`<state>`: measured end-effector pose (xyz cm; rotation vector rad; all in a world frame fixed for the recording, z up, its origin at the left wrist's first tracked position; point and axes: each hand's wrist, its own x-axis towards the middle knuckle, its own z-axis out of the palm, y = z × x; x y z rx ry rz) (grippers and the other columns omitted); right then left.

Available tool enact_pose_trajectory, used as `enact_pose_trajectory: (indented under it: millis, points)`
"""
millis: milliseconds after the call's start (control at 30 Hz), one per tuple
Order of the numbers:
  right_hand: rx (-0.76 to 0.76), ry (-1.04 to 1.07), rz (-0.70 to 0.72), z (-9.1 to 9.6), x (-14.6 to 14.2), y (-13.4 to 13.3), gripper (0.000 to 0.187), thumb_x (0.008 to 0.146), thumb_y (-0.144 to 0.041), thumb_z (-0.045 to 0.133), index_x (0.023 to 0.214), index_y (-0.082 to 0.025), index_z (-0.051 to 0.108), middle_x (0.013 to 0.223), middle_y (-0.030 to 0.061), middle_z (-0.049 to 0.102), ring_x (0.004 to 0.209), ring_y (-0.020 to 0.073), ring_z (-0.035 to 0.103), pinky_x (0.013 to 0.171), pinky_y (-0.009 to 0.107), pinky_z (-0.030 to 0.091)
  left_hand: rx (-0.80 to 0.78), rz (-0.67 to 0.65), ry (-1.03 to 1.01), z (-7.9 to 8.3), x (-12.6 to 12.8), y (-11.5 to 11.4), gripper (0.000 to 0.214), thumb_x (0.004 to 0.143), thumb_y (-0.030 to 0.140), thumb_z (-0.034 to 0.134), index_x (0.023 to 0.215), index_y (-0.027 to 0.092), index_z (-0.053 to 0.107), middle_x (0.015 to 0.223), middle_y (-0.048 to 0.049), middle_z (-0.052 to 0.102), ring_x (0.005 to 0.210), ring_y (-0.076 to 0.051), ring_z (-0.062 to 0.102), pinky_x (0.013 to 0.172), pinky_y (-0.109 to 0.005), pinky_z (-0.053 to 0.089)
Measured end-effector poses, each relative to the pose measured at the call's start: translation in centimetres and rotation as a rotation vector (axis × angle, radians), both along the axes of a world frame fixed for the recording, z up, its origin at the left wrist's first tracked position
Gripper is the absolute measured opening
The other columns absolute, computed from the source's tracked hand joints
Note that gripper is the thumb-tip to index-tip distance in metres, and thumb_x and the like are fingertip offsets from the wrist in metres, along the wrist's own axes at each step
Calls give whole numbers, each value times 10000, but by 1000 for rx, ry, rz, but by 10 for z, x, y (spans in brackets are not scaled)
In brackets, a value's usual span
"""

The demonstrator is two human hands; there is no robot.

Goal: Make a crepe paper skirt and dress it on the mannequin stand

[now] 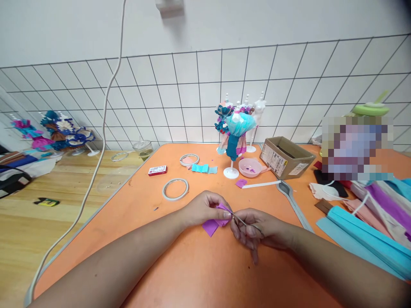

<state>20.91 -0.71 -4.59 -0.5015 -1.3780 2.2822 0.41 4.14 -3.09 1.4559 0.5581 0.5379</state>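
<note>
Over the middle of the orange table [205, 261], my left hand [207, 208] is closed on a piece of purple crepe paper [210, 227], one corner hanging below the fingers. My right hand [252, 226] holds a small pair of scissors [245, 222], with fingers in the handles. The blades point left and touch the paper's edge beside my left fingertips; the fingers partly hide the cut. Farther back, a small mannequin [233, 143] on a white stand wears a teal and light blue paper dress. Another purple scrap [241, 183] lies in front of it.
Two tape rolls, the nearer tape roll [175, 189], a red-and-white box [157, 170] and blue paper strips [204, 169] lie to the left. A pink bowl [250, 167], a cardboard box [287, 157] and blue crepe paper [366, 239] are on the right. A white cable [104, 115] hangs at left.
</note>
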Motion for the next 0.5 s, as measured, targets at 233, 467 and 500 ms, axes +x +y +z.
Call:
enact_pose_trajectory:
  millis: [233, 467, 500]
  points:
    - [15, -16, -34, -3, 3, 1, 339, 721, -400, 734, 771, -120, 549, 574, -55, 458, 462, 46, 432, 400, 199, 519, -17, 0, 31, 0, -1, 0, 329, 648, 404, 771, 683, 102, 646, 694, -55, 637, 652, -140, 591, 623, -267, 470]
    - [-2, -21, 6, -5, 4, 2, 350, 718, -408, 733, 756, -118, 541, 585, -54, 455, 481, 46, 445, 417, 188, 520, -12, -55, 83, -1, -2, 1, 337, 630, 412, 783, 661, 105, 645, 672, -51, 641, 665, -134, 580, 638, -264, 473]
    - [4, -25, -4, -5, 4, 2, 343, 721, -396, 733, 737, -121, 529, 573, -61, 445, 467, 40, 435, 416, 185, 518, -8, -56, 80, -1, -2, 1, 342, 638, 419, 776, 664, 105, 643, 676, -54, 644, 659, -135, 582, 639, -268, 476]
